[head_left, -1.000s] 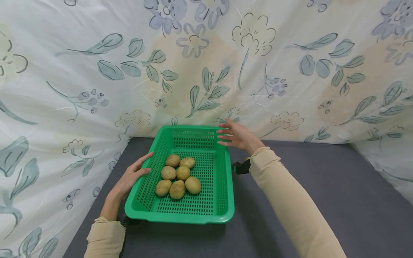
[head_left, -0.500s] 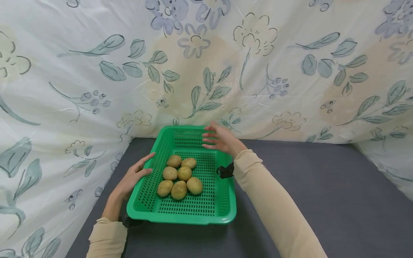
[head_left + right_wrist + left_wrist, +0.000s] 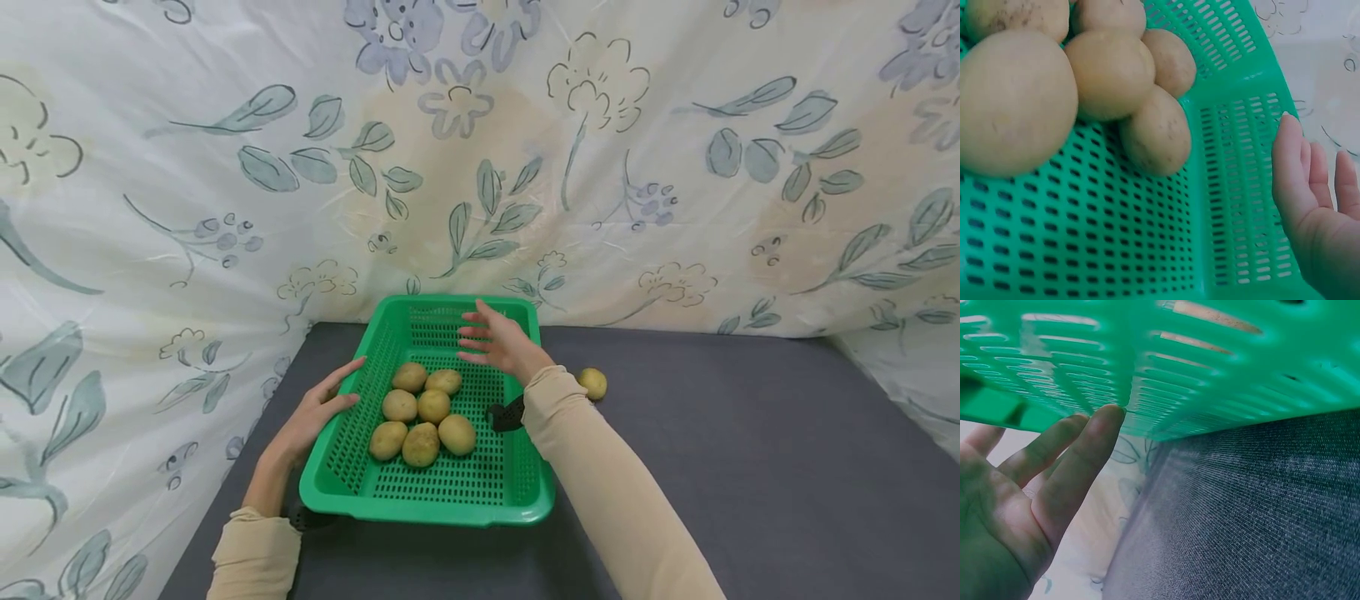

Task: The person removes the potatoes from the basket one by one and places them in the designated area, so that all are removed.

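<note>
- Currently resting left hand (image 3: 315,417) against the left side of green basket (image 3: 427,515), by the far left corner of the desk (image 3: 750,433), with straight, parted fingers.
- Holding right hand (image 3: 498,339) over the basket's far right corner, with fingers spread and pointing toward its left rim (height above the basket floor hard to tell).
- Slanting right sleeve (image 3: 615,483) across the basket's right rim.
- Counting seven potatoes (image 3: 433,406) bunched inside the basket, mostly left of its middle.
- Seeing one single potato (image 3: 592,383) on the desk, just beside the right cuff, near the basket's right rim.
</note>
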{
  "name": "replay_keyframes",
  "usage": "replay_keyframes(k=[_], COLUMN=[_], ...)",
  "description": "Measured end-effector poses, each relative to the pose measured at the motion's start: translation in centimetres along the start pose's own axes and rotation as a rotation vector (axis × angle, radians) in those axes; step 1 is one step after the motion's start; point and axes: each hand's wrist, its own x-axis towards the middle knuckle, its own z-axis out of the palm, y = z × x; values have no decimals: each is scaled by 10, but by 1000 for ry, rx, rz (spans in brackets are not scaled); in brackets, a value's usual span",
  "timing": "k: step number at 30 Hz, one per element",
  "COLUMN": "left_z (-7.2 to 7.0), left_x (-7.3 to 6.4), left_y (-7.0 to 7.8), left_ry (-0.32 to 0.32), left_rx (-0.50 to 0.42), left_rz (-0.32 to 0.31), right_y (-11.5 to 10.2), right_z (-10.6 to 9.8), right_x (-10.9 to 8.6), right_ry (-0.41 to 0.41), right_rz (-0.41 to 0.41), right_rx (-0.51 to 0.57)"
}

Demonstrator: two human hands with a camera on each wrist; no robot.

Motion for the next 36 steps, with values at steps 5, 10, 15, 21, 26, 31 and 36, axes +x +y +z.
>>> replay_keyframes(k=[5,10,15,21,26,31,36], left_z=[1,1,1,2,2,0,-1], left_x=[0,0,2,3,4,3,3], left_y=[-1,-2,-3,-4,-4,-3,-2], left_ry=[-1,-4,-20,-11,-14,-6,1], left_rx=[-16,-28,-61,-14,-7,-15,7], left_rz=[-9,-4,-2,13,21,12,8], right_y=[9,13,17,26,34,37,38], right_z=[5,8,12,18,20,21,20], right_x=[4,7,10,14,15,16,18], right_ry=[-13,9,28,50,86,110,117], right_rz=[21,28,33,25,-3,-33,-20], right_rx=[-5,8,34,70,95,104,125])
